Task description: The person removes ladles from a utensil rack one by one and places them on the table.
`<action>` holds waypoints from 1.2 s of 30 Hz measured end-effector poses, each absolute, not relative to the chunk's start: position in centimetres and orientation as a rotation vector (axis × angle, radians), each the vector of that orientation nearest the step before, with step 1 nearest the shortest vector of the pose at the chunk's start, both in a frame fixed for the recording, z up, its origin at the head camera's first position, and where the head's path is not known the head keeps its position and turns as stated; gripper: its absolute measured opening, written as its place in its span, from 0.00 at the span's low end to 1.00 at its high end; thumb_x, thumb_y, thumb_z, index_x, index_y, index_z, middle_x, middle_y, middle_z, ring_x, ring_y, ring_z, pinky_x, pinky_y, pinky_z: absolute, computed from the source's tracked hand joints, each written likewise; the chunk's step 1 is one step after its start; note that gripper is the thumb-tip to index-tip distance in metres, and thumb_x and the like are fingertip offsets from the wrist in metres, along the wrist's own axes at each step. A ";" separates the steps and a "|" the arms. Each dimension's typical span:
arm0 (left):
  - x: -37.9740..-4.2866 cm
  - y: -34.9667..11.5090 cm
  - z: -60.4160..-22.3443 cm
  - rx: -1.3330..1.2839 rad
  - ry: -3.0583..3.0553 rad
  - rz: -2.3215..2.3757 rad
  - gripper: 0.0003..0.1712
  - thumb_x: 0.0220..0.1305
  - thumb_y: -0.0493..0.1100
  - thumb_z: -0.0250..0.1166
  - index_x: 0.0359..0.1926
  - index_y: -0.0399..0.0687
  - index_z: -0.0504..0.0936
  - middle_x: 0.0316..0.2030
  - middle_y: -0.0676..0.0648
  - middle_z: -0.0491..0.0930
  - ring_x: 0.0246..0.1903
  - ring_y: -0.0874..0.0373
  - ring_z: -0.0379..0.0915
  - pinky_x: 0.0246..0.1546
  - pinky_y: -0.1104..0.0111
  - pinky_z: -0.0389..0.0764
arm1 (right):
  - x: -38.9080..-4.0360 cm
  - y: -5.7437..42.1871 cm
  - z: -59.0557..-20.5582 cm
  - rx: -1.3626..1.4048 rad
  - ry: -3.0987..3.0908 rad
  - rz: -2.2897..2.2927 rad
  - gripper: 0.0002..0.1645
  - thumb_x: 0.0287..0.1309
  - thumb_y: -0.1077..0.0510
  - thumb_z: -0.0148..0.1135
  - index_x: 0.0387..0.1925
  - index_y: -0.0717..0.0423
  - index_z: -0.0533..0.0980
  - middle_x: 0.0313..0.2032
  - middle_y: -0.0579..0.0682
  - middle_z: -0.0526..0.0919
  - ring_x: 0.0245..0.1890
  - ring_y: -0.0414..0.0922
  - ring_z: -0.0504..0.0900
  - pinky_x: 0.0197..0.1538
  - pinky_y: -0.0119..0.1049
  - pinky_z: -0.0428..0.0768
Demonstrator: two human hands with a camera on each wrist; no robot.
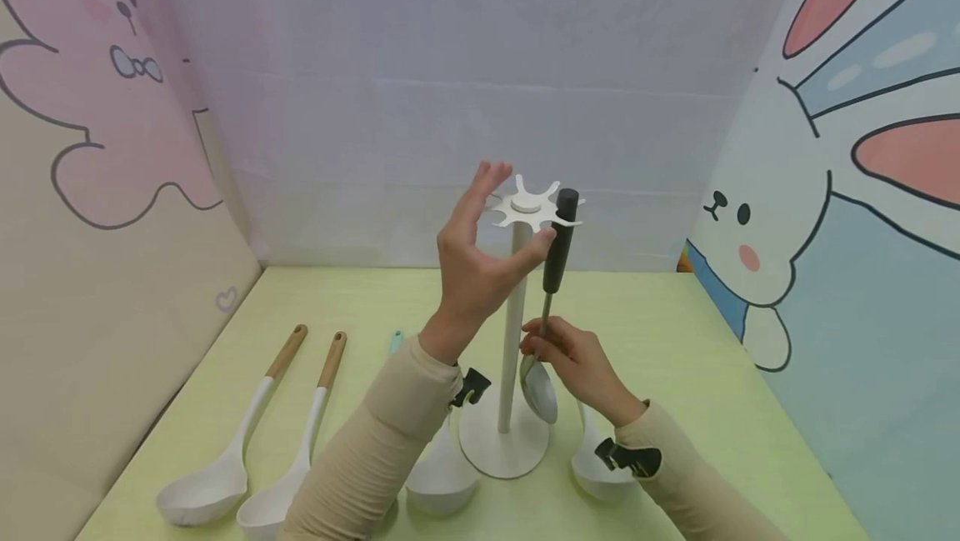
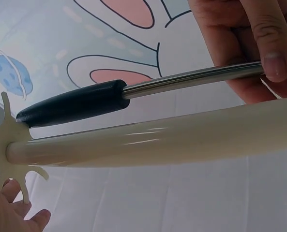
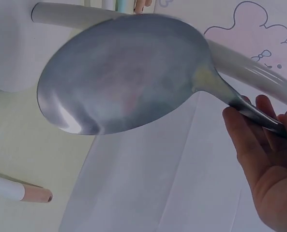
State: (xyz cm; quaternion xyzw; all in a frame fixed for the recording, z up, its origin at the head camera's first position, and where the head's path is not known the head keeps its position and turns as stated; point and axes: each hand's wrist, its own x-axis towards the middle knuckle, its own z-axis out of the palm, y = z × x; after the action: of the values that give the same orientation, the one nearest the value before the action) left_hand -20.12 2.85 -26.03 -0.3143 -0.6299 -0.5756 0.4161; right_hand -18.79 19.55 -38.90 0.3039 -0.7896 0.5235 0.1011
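A white rack (image 1: 516, 341) with a round base and a ring of curved hooks (image 1: 525, 203) stands upright on the table. My left hand (image 1: 480, 266) is at its top, fingers spread beside the hooks and thumb close by the black handle (image 1: 558, 245). In the left wrist view its fingertips (image 2: 22, 208) are right at one hook. My right hand (image 1: 577, 362) pinches the metal shaft of a large serving spoon (image 3: 124, 77), low down just above the bowl. The spoon hangs bowl down beside the pole, and its handle tip overlaps the hooks on the right.
Two white ladles with wooden ends (image 1: 206, 487) (image 1: 277, 499) lie at the left. Another white ladle (image 1: 442, 478) is by the rack's base, partly behind my left sleeve, near a teal handle end (image 1: 396, 341). One more ladle (image 1: 600, 474) lies under my right wrist. Walls enclose the table.
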 end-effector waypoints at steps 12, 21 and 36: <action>-20.8 2.1 -25.9 -0.835 -1.585 -1.483 0.38 0.50 0.42 0.69 0.62 0.28 0.74 0.58 0.35 0.78 0.70 0.56 0.60 0.61 0.60 0.71 | -18.7 19.5 -38.6 0.840 -2.357 1.498 0.05 0.69 0.67 0.57 0.43 0.63 0.78 0.32 0.52 0.86 0.33 0.54 0.86 0.38 0.42 0.86; -21.3 1.6 -26.0 -0.865 -1.601 -1.530 0.37 0.51 0.45 0.67 0.61 0.27 0.74 0.59 0.34 0.77 0.69 0.54 0.62 0.59 0.50 0.73 | -18.7 19.4 -38.8 0.803 -2.345 1.473 0.04 0.68 0.67 0.58 0.42 0.63 0.78 0.32 0.51 0.86 0.33 0.49 0.86 0.38 0.44 0.86; -21.6 1.0 -25.9 -0.927 -1.669 -1.571 0.39 0.53 0.47 0.65 0.63 0.29 0.72 0.60 0.36 0.76 0.68 0.57 0.62 0.54 0.61 0.74 | -18.5 19.8 -38.3 0.749 -2.337 1.372 0.04 0.65 0.69 0.60 0.40 0.62 0.79 0.30 0.50 0.86 0.32 0.48 0.86 0.38 0.35 0.84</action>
State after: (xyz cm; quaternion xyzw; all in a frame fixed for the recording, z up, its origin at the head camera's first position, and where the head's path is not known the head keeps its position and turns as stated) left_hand -21.58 0.95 -25.86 -0.3543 -0.6376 -0.6001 0.3283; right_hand -18.47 19.81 -38.30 0.2627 -0.8199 0.4814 0.1641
